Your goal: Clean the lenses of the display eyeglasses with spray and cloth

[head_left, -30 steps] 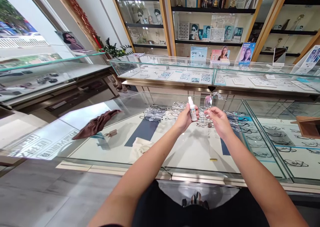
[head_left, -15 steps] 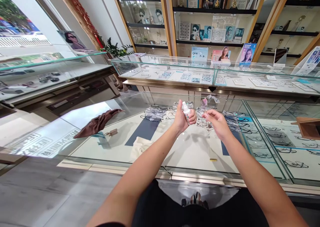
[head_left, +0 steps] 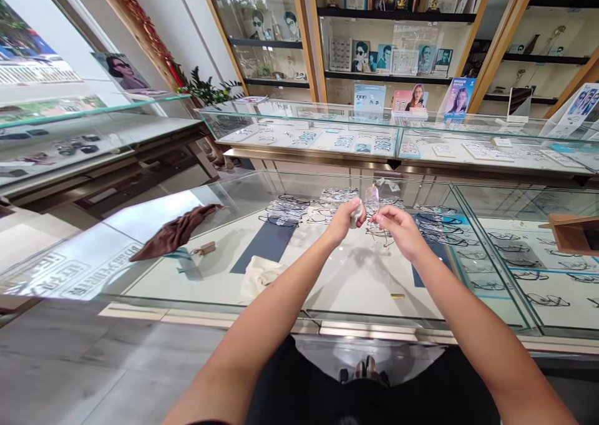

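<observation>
My left hand is wrapped round a small white spray bottle, now tipped toward the glasses beside it. Most of the bottle is hidden by my fingers. In a pinch, my right hand grips a pair of eyeglasses just right of the bottle. One lens stands upright with a pinkish sheen, and a thin frame is visible. Both hands are above the glass display counter, and rows of glasses show behind and below them.
To the left a brown cloth lies on the counter, near a small brown tag-like object. A cream cloth is nearer the front edge. At the right stands a wooden tray-like piece. Another glass showcase runs behind.
My left hand has turned the spray bottle from upright to tilted toward the glasses, its thumb lowered. My right hand still holds the glasses, slightly farther left in view.
</observation>
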Action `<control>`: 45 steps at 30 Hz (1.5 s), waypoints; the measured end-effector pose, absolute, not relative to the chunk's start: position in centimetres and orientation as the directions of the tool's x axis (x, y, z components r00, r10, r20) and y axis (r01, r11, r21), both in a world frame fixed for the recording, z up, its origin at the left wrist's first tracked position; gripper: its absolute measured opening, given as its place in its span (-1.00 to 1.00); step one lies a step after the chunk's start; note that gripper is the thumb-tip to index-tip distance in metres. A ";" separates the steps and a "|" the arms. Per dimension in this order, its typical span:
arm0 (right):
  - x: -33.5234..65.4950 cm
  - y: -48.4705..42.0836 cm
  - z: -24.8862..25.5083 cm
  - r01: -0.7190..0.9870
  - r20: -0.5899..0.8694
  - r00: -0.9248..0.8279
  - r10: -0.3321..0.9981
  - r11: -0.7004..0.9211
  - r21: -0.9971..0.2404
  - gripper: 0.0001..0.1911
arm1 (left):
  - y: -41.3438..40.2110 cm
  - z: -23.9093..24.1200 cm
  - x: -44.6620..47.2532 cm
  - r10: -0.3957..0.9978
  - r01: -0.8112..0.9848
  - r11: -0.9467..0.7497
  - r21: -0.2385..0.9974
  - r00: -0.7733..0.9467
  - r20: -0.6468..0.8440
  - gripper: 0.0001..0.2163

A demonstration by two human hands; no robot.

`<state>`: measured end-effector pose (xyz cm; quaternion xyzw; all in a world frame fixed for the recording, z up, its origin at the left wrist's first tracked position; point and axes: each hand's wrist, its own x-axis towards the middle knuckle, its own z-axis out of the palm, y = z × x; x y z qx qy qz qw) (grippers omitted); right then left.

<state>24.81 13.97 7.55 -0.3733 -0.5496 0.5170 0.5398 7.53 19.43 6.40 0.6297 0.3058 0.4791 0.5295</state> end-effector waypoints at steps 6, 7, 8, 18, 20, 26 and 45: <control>25.7 14.9 7.8 -0.286 0.181 -0.023 0.983 0.167 -0.944 -0.58 | 19.4 6.3 7.3 0.870 -0.089 -0.285 0.954 0.393 0.296 -0.32; 25.7 15.0 7.9 -0.302 0.178 -0.010 0.984 0.167 -0.939 -0.59 | 19.3 6.3 7.4 0.864 -0.059 -0.315 0.947 0.395 0.312 -0.33; 25.7 15.0 7.9 -0.312 0.176 -0.002 0.984 0.166 -0.935 -0.60 | 19.0 6.2 7.4 0.858 -0.033 -0.340 0.940 0.398 0.324 -0.36; 25.9 15.2 8.0 -0.349 0.177 -0.015 0.984 0.161 -0.923 -0.60 | 19.5 6.7 6.8 0.895 -0.020 -0.384 0.923 0.239 0.377 -0.47; 26.3 15.5 7.9 -0.356 0.169 -0.013 0.986 0.153 -0.922 -0.61 | 20.4 7.7 5.3 0.914 -0.021 -0.389 0.921 0.122 0.388 -0.61; 26.9 16.0 7.8 -0.355 0.198 0.008 0.980 0.188 -0.916 -0.65 | 22.3 9.1 -2.8 0.889 0.093 -0.354 0.931 -0.275 0.365 -0.86; 28.1 17.0 7.6 -0.352 0.243 -0.022 0.970 0.220 -0.910 -0.67 | 19.8 3.2 -19.5 0.857 0.529 0.147 0.836 -0.489 0.159 -0.70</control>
